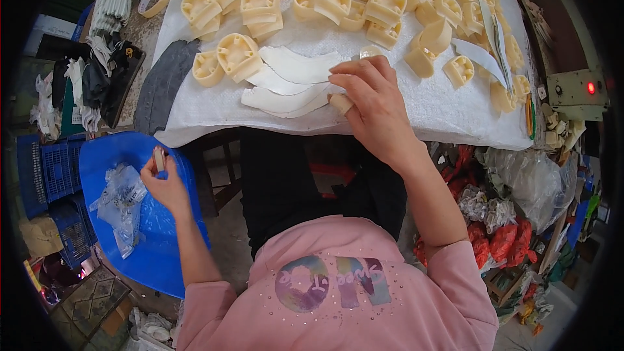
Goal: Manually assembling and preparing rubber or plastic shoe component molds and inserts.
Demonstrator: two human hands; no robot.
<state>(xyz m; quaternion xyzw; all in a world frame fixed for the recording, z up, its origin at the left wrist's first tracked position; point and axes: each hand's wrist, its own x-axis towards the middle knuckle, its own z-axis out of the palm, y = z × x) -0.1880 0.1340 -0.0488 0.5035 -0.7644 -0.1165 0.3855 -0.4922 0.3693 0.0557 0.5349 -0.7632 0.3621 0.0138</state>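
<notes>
White strips [292, 66], overlapping, partly hidden

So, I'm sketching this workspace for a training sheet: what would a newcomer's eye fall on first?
Probably the cream moulded pieces, likely shoe heels, crowding the far side of the white-covered table. Next come the curved white strips nearer the wearer, with the right hand at their right ends. At the near left, the bright blue tub stands out, the left hand above it pinching a small tan piece.
</notes>
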